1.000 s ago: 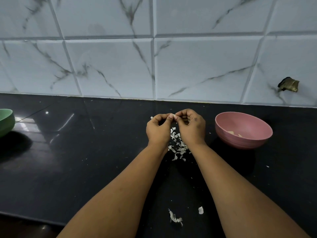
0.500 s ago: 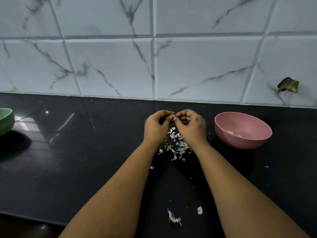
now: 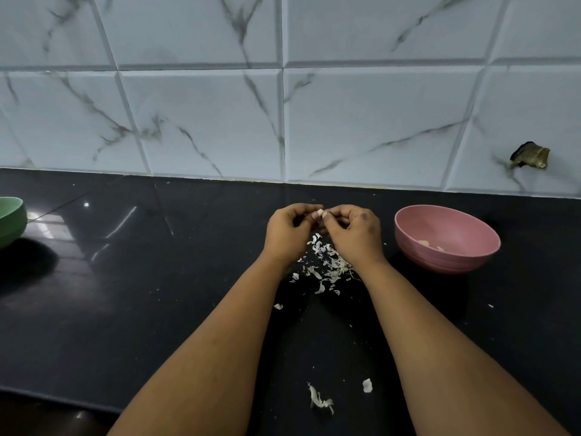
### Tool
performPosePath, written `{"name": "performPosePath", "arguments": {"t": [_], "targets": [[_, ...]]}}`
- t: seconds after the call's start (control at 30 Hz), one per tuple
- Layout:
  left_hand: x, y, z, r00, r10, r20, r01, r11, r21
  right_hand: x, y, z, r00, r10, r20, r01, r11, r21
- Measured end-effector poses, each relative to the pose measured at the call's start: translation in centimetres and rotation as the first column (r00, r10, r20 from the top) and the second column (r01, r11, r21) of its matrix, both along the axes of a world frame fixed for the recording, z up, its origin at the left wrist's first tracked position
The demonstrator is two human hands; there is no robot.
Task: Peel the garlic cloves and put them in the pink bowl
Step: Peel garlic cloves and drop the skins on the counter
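A small white garlic clove (image 3: 320, 212) is pinched between the fingertips of my left hand (image 3: 290, 229) and my right hand (image 3: 352, 231), held above the black counter. Most of the clove is hidden by my fingers. Below the hands lies a pile of white garlic skins (image 3: 325, 264). The pink bowl (image 3: 418, 243) stands just right of my right hand, with a few pale peeled pieces (image 3: 430, 245) inside.
A green bowl (image 3: 11, 220) sits at the far left edge of the black counter (image 3: 141, 294). Loose skin scraps (image 3: 319, 401) lie near the front edge. A marble-tiled wall (image 3: 361, 121) rises behind, with a chipped hole (image 3: 529, 156) at the right.
Both hands have stayed together over the skin pile, working the clove with small finger movements. A few more skin flakes lie scattered left of the pile.
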State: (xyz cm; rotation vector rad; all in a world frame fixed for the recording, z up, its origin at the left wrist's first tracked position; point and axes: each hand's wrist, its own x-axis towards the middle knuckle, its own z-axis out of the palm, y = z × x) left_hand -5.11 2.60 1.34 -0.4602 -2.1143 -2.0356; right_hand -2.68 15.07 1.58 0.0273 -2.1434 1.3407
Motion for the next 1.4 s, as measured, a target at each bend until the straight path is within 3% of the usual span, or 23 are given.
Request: {"name": "performPosePath", "arguments": {"t": [0.17, 0.37, 0.7, 0.93, 1.03, 1.13, 1.3, 1.4], "targets": [[0.3, 0.0, 0.2, 0.993, -0.090, 0.071, 0.081, 0.990, 0.117, -0.2, 0.3, -0.1, 0.999, 0.045, 0.021, -0.044, 0.997, -0.057], [0.2, 0.1, 0.2, 0.981, -0.155, 0.118, 0.139, 0.981, 0.132, 0.3, 0.4, 0.4, 0.995, 0.086, 0.058, -0.076, 0.985, -0.152], [0.2, 0.0, 0.2, 0.961, -0.237, 0.144, 0.205, 0.956, 0.209, 0.3, -0.2, 0.7, 0.994, 0.087, 0.065, -0.076, 0.984, -0.160], [0.2, 0.2, 0.2, 0.947, -0.270, 0.171, 0.226, 0.944, 0.238, -0.3, -0.2, 0.7, 0.994, 0.000, 0.105, 0.017, 0.987, -0.163], [-0.1, 0.2, 0.1, 0.951, -0.238, 0.199, 0.189, 0.953, 0.239, 0.0, 0.3, 0.6, 0.988, -0.086, 0.128, 0.094, 0.994, -0.059], [-0.3, 0.3, 0.0, 0.950, -0.237, 0.206, 0.187, 0.954, 0.235, -0.2, 0.8, 0.0, 0.987, -0.156, 0.027, 0.153, 0.985, 0.075], [-0.3, 0.3, -0.1, 0.954, -0.218, 0.205, 0.175, 0.962, 0.211, -0.5, 0.9, -0.2, 0.997, -0.041, -0.058, 0.038, 0.998, -0.048], [-0.3, 0.3, -0.2, 0.954, -0.228, 0.193, 0.187, 0.960, 0.208, -0.4, 0.3, 0.0, 0.996, 0.079, -0.026, -0.081, 0.994, -0.070]]}}
